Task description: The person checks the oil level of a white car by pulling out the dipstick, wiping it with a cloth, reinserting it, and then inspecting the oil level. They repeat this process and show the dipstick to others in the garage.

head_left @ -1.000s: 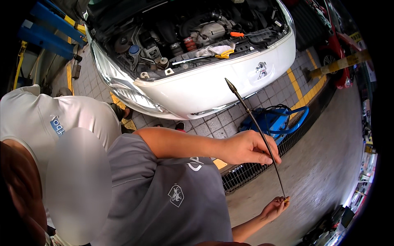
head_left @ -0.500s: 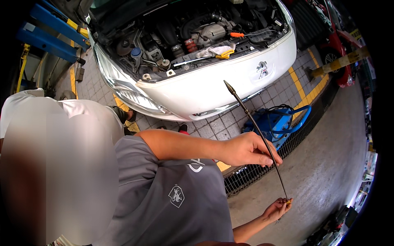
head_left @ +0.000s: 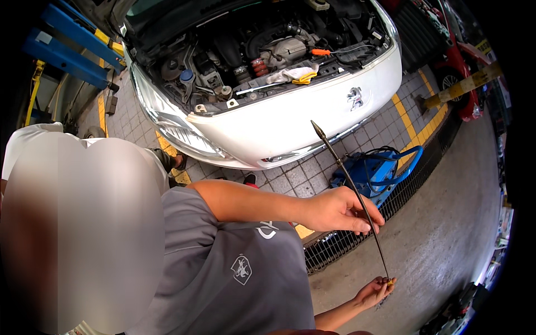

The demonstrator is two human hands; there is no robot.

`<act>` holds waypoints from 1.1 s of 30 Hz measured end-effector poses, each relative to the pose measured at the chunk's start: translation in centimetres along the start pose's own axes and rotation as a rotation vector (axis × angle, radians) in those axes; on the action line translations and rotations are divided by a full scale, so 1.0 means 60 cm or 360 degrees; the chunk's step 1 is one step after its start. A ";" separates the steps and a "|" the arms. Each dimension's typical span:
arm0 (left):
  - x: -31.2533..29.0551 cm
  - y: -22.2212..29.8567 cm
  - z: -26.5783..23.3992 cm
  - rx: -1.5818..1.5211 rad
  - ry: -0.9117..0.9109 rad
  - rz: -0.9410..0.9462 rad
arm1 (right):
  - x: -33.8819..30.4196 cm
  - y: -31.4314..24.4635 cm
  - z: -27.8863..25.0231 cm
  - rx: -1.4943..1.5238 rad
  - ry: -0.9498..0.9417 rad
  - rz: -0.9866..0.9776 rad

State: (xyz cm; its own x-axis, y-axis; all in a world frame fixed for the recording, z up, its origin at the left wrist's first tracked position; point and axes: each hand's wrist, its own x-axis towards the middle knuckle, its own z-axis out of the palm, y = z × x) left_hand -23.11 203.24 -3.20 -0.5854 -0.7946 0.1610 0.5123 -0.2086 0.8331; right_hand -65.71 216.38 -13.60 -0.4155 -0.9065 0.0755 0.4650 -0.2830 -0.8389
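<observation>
A long thin dark rod (head_left: pixel 356 187) slants across the middle in front of the car, its pointed tip (head_left: pixel 318 129) at the upper left. Just behind the tip sits a ringed collar. My left hand (head_left: pixel 338 211) reaches in from the left, fingers and thumb closed round the middle of the rod. Lower and further right, my right hand (head_left: pixel 376 291) pinches the rod's other end, where a small yellow part shows between the fingertips. What kind of tool this is, I cannot tell.
Ahead stands a white car (head_left: pixel 268 134), bonnet raised. An orange-handled tool (head_left: pixel 320 52), a pale glove (head_left: pixel 290 73) and a rod lie over its engine bay. A blue machine (head_left: pixel 363 170) stands by a floor grate (head_left: pixel 329 245). A person in white (head_left: pixel 142 159) is close on the left.
The rod and both hands have shifted slightly down; the tip and left hand also sit a little further right. Both hands keep their hold on the rod.
</observation>
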 end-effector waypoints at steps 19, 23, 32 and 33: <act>0.003 -0.023 0.002 -0.0124 0.0133 0.0002 | -0.017 -0.022 0.023 -0.0134 0.0274 0.0100; 0.003 -0.032 0.002 -0.0224 0.0174 -0.0013 | -0.020 -0.026 0.025 -0.0153 0.0254 0.0166; 0.009 -0.040 0.005 -0.0208 0.0181 -0.0093 | -0.029 -0.010 0.019 -0.0246 0.0511 0.0289; 0.009 -0.043 0.006 -0.0216 0.0175 -0.0087 | -0.030 -0.009 0.025 -0.0277 0.0548 0.0306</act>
State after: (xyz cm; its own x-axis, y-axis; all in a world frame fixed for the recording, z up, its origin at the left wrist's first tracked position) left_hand -24.96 203.54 -5.08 -0.5463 -0.8360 0.0524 0.5659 -0.3222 0.7589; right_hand -64.01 217.70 -12.46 -0.5847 -0.7716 -0.2506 0.4326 -0.0352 -0.9009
